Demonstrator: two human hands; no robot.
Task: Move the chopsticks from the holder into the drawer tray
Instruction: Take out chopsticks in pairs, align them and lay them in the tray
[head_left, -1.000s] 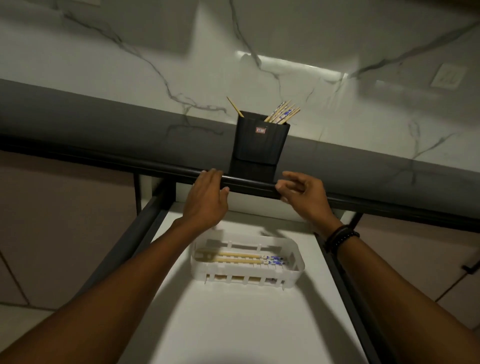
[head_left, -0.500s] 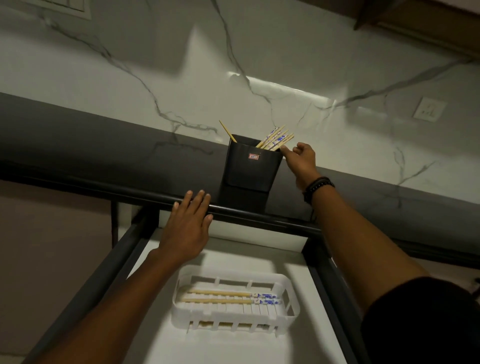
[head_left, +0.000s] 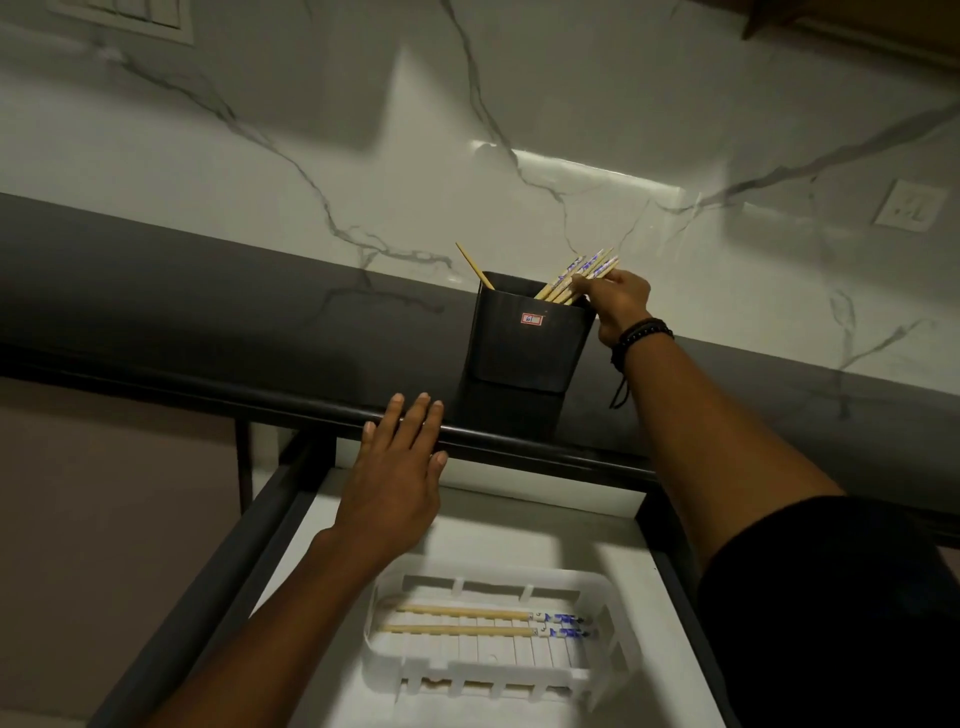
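A black holder (head_left: 524, 343) with a small red label stands on the dark counter. Several wooden chopsticks with blue-and-white ends (head_left: 584, 270) lean out of its right side, and a single plain one (head_left: 474, 265) leans left. My right hand (head_left: 618, 304) is at the holder's right rim, its fingers pinched on the leaning chopsticks. My left hand (head_left: 400, 478) rests flat and open on the counter's front edge. Below, in the open drawer, a white slotted tray (head_left: 597, 587) holds two chopsticks (head_left: 488, 622) lying side by side.
The drawer (head_left: 519, 525) has a white floor and dark side rails. A marble wall rises behind the counter (head_left: 208, 312), with a wall socket (head_left: 909, 205) at the right. A beaded bracelet sits on my right wrist.
My right hand left the counter edge, rose to the holder and has now closed its fingers on the leaning chopsticks. My left hand stayed at the counter edge and flattened.
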